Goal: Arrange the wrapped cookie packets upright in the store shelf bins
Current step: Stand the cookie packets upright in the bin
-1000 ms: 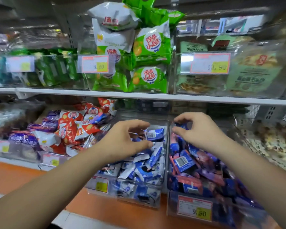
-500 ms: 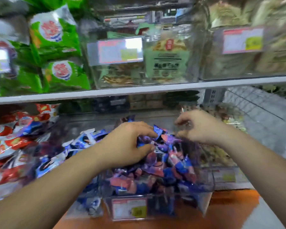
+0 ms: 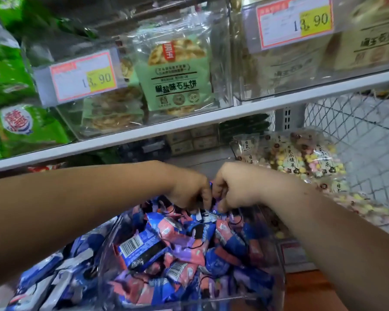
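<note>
A clear plastic bin (image 3: 276, 263) on the lower shelf holds a loose heap of blue, pink and purple cookie packets (image 3: 171, 239). Both hands reach into its far end, close together. My left hand (image 3: 189, 187) has its fingers curled down into the heap and grips packets there. My right hand (image 3: 234, 187) is curled beside it, its fingers pinching a blue packet between the two hands. The fingertips are hidden among the wrappers. To the left, a neighbouring bin holds blue and white packets (image 3: 54, 279).
A white shelf edge (image 3: 211, 117) runs just above the hands. Over it stand clear bins with green biscuit bags (image 3: 175, 75), green snack bags (image 3: 14, 122) and price tags. A bin of pastel sweets (image 3: 301, 162) lies to the right, a wire mesh panel (image 3: 355, 131) behind it.
The view has swung right and closer to the bin. Both hands have moved together toward the bin's far end and curled down into the packets.
</note>
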Demonstrator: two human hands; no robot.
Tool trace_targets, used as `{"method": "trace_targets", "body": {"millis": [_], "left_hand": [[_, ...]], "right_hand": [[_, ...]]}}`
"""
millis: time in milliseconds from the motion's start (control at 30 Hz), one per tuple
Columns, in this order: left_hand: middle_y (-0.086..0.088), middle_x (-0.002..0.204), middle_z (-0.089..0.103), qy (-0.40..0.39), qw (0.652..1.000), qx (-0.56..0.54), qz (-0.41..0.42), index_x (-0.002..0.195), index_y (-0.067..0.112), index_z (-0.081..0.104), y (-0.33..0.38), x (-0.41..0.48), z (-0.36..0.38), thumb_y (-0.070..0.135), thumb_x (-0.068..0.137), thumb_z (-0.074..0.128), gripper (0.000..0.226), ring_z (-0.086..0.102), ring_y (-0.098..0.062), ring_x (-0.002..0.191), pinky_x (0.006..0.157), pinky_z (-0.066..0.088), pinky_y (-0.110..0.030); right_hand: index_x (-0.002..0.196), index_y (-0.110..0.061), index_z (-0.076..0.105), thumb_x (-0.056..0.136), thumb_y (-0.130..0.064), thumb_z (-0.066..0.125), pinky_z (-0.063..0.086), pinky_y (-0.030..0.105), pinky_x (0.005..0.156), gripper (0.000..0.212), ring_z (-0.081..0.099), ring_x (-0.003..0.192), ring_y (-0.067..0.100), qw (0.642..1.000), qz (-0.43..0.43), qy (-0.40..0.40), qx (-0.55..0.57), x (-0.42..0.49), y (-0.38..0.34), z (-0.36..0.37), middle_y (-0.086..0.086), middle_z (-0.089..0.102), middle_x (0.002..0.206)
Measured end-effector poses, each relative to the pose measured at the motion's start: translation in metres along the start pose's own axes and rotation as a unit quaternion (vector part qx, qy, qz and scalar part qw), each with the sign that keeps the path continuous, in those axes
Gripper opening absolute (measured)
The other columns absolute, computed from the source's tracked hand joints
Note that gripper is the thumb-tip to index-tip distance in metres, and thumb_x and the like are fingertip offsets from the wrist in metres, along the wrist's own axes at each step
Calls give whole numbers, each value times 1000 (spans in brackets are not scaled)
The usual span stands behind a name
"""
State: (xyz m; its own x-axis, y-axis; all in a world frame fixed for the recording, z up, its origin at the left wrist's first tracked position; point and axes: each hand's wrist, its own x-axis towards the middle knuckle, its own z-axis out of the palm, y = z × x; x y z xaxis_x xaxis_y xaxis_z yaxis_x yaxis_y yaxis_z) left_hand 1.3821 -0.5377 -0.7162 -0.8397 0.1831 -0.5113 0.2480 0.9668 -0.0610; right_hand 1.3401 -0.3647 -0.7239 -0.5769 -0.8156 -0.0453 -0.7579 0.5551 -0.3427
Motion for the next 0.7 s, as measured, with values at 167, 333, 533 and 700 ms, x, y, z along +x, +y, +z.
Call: {"method": "trace_targets", "body": {"millis": [167, 333, 533, 700], "left_hand": [[1, 116, 75, -30, 998, 54, 16, 120, 21, 75, -12, 15, 15, 16, 85, 80, 36, 67, -22, 102, 82, 48, -24], [-3, 80, 74, 123, 979, -164, 17, 90, 13, 75, -24, -12, -2, 27, 91, 78, 15, 61, -15, 68, 65, 50, -30], [6, 71, 59, 191, 914, -357, -13, 80, 20, 66, -17, -40, -2, 32, 94, 72, 19, 49, -12, 68, 65, 37, -27], [9, 68, 63, 242, 857, -454, -34, 91, 14, 71, -13, -76, 9, 35, 92, 71, 21, 52, -5, 61, 57, 40, -17]], "right_hand": [[93, -20, 78, 78, -12, 80, 61, 34, 79, 17, 70, 83, 18, 999, -6, -1, 43, 6, 8, 7, -5, 74, 83], [110, -22, 74, 69, -32, 94, 59, 36, 85, 46, 72, 87, 13, 983, -17, 24, 180, 6, 15, 8, -6, 75, 91], [118, -16, 64, 81, -22, 86, 49, 29, 69, 44, 59, 62, 9, 940, -11, 95, 329, 8, 17, 11, -8, 63, 65], [91, -12, 75, 82, -19, 85, 47, 26, 65, 15, 58, 59, 8, 935, -51, 106, 334, 6, -6, 1, -1, 69, 66]]}}
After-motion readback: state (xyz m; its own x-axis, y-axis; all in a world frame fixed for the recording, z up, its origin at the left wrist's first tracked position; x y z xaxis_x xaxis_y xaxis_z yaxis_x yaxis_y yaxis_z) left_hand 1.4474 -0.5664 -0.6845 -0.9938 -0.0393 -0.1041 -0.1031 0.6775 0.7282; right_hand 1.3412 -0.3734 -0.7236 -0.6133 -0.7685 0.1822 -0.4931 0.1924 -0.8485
